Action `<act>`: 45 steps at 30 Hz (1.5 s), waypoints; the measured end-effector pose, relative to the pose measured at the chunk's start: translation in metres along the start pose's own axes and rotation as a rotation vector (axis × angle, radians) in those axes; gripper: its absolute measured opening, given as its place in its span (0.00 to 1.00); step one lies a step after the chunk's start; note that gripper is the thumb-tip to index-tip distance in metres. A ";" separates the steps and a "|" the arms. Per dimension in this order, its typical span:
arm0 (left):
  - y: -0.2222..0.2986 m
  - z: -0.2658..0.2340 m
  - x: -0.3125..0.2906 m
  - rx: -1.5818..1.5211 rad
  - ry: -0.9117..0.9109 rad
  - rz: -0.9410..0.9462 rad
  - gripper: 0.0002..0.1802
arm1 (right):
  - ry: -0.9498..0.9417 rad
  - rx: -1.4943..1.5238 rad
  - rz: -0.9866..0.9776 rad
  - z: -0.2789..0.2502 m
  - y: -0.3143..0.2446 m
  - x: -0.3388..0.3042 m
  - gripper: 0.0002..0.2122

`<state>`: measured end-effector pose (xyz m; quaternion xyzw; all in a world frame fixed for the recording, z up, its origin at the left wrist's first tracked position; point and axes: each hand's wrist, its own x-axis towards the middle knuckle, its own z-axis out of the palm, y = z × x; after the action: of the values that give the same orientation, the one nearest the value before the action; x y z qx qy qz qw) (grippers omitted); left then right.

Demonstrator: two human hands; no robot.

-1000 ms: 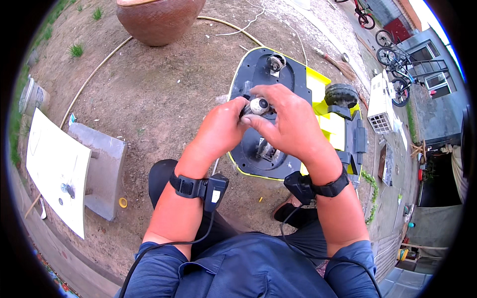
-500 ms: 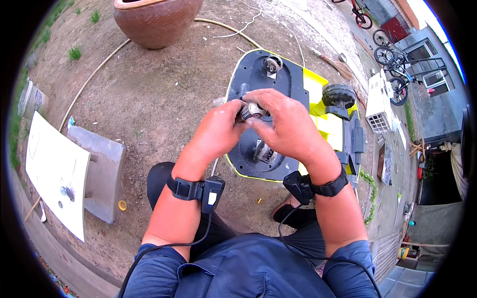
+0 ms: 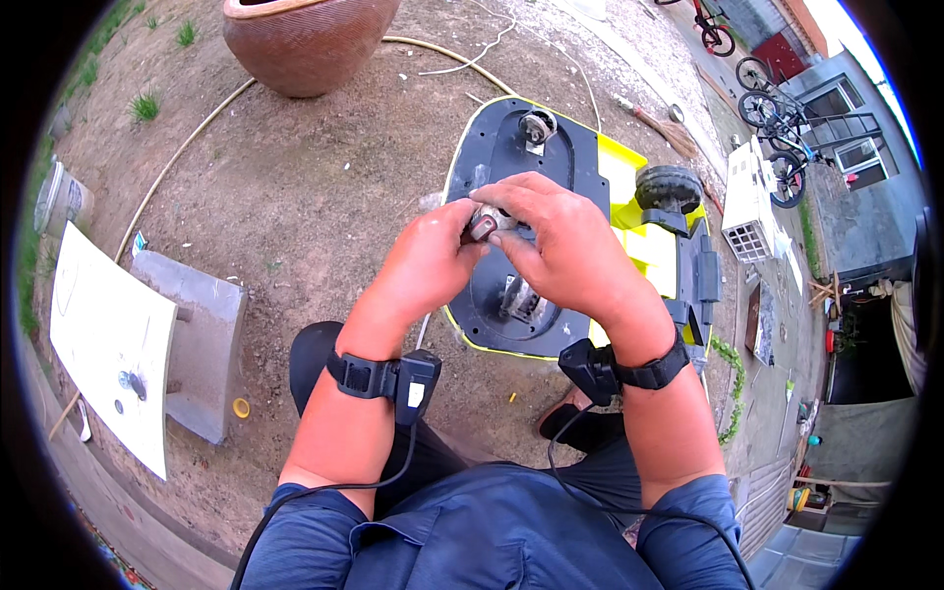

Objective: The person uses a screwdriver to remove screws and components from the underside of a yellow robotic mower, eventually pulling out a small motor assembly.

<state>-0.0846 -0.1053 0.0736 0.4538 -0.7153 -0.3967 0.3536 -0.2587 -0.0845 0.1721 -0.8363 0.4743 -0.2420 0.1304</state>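
Both my hands meet over the black base of an upturned yellow-and-black wheeled toy car [image 3: 575,162]. Between their fingertips is a small grey round part [image 3: 485,225] with a reddish face showing. My left hand [image 3: 433,251] pinches it from the left, thumb and forefinger closed on it. From the right, my right hand [image 3: 565,236] curls its fingers over the far side, with the thumb near. Whether the part is fixed to the base is hidden. Small caster wheels [image 3: 537,126] sit on the base beyond and nearer than my hands. A black ribbed wheel [image 3: 670,188] stands at right.
Left, a curved white panel [image 3: 113,344] stands beside a grey board [image 3: 202,334], with a yellow ring [image 3: 241,406] on the dirt. Farther off are a large brown clay pot [image 3: 305,49], a hose [image 3: 177,157], a broom [image 3: 664,130], a white box [image 3: 749,202] and bicycles [image 3: 772,128].
The small grey part has turned between my fingers: its ribbed side showed before, and a reddish face shows now. My hands have barely shifted.
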 end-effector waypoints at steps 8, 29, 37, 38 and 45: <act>0.014 -0.003 0.005 0.128 0.024 -0.101 0.18 | -0.018 -0.220 0.235 0.001 -0.012 0.002 0.18; 0.002 0.000 0.002 -0.055 -0.017 0.029 0.18 | 0.006 -0.007 0.035 -0.004 0.002 -0.002 0.15; 0.014 0.001 0.005 0.098 0.073 -0.092 0.18 | -0.065 -0.187 0.236 -0.005 -0.013 0.003 0.14; 0.013 0.001 0.004 0.127 0.097 -0.067 0.17 | -0.069 -0.173 0.220 -0.005 -0.014 0.003 0.14; 0.001 0.002 0.000 -0.041 0.004 0.043 0.22 | -0.017 0.113 -0.093 -0.003 0.006 0.002 0.13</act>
<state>-0.0871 -0.1049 0.0732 0.4318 -0.7159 -0.4028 0.3726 -0.2634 -0.0891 0.1723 -0.8509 0.4193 -0.2670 0.1698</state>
